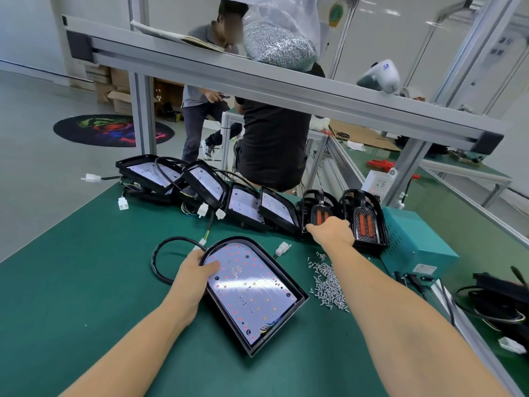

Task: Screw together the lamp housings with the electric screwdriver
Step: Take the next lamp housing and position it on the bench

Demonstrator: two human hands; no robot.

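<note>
Single head-worn wide-angle view, facing forward and down, close over the green surface (86, 282); edges distorted.

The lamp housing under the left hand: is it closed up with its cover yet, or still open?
Open. The lamp housing lies flat with its LED board exposed; left hand holds its rim.

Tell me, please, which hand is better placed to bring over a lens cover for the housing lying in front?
The right hand: it is already reaching to the black lens covers at the far edge, while the left hand grips the lamp housing.
</note>
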